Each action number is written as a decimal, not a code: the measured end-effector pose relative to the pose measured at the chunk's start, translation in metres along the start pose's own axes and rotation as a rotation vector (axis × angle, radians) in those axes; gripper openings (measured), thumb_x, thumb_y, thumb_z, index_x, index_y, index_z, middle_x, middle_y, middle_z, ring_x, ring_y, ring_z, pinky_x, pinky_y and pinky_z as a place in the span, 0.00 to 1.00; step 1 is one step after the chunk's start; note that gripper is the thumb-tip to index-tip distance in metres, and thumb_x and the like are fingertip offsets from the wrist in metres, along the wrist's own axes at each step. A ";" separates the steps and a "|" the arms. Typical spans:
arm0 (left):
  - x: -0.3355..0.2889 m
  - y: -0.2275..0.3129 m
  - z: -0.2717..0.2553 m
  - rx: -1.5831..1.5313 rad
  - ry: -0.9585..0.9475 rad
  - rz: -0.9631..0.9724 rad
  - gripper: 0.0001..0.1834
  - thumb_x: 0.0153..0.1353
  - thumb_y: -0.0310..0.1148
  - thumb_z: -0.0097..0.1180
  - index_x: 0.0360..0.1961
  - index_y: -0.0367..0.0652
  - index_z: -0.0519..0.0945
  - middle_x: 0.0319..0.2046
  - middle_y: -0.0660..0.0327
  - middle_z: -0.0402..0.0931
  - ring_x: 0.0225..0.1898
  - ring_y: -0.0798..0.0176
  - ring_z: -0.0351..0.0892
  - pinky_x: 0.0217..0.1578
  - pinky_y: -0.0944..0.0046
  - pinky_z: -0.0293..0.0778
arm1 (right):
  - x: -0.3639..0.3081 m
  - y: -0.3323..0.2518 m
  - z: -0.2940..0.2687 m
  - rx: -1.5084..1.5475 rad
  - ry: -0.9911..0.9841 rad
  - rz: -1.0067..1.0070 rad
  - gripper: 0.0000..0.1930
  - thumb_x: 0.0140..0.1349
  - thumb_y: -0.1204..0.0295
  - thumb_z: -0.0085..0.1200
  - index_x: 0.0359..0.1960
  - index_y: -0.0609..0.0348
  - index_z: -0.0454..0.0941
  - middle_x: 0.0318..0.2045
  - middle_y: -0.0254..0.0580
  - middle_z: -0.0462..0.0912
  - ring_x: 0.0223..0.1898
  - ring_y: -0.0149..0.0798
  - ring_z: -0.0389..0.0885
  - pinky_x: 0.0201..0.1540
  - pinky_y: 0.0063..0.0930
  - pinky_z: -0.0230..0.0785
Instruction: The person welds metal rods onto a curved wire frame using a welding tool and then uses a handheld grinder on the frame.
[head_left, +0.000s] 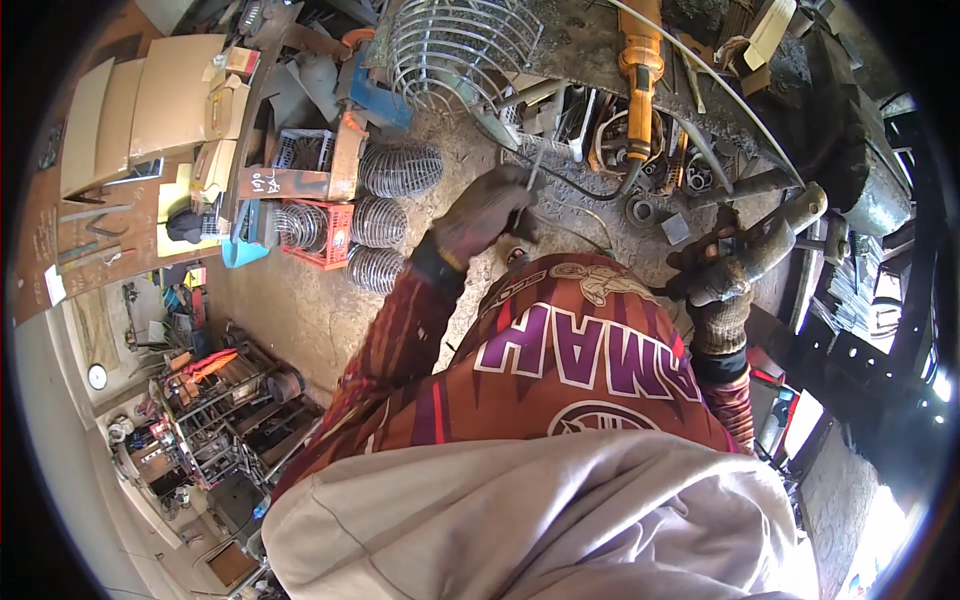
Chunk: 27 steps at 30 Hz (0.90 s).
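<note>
My left hand (485, 212), in a dark work glove, is closed around a thin metal rod (536, 168) whose end sticks up past the fingers. Over on the right, my right hand (712, 268), also gloved, is wrapped around a thick grey bar-like handle (765, 250) with a rounded far end. A long thin pale rod or cable (735, 90) runs from near that end to the top edge. Between the hands, on the dark workbench (590, 215), lie a metal ring (642, 210) and a small square plate (676, 229).
An orange power tool (641, 75) lies across the bench beyond my hands. A large wire-ring cage (465, 45) stands at the far edge. On the floor to the left are stacked wire coils (400, 168) and a red crate (325, 235). A heavy anvil-like metal block (865, 160) stands at right.
</note>
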<state>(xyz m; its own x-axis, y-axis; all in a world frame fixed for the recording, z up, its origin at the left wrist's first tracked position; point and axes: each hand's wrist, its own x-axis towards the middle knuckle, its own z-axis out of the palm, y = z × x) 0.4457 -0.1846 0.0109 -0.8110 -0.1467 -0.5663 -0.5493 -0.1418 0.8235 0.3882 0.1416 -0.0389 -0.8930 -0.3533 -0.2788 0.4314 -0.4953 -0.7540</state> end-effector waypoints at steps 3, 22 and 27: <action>-0.034 -0.005 -0.029 -0.054 0.108 0.073 0.15 0.61 0.30 0.50 0.47 0.34 0.77 0.19 0.64 0.71 0.16 0.69 0.70 0.17 0.68 0.69 | 0.002 0.007 0.004 0.030 -0.015 -0.003 0.17 0.65 0.62 0.59 0.52 0.46 0.69 0.30 0.28 0.74 0.28 0.35 0.71 0.37 0.42 0.74; -0.039 0.064 -0.131 1.305 0.534 0.759 0.15 0.68 0.33 0.54 0.54 0.44 0.80 0.42 0.47 0.82 0.42 0.42 0.82 0.44 0.51 0.76 | -0.005 0.068 0.064 -0.149 0.094 -0.121 0.17 0.67 0.58 0.55 0.51 0.51 0.72 0.31 0.29 0.77 0.29 0.40 0.76 0.37 0.49 0.78; -0.026 0.071 -0.112 1.381 0.573 0.547 0.16 0.68 0.36 0.53 0.56 0.50 0.80 0.43 0.47 0.82 0.45 0.43 0.82 0.42 0.50 0.78 | -0.008 0.083 0.057 -0.447 0.165 -0.222 0.15 0.69 0.63 0.53 0.52 0.53 0.70 0.32 0.33 0.77 0.30 0.41 0.79 0.37 0.50 0.80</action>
<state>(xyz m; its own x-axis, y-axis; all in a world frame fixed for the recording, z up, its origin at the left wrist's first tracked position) 0.4503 -0.3003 0.0797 -0.9587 -0.2579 0.1204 -0.2408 0.9605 0.1398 0.4384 0.0580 -0.0651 -0.9806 -0.1308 -0.1459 0.1645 -0.1446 -0.9757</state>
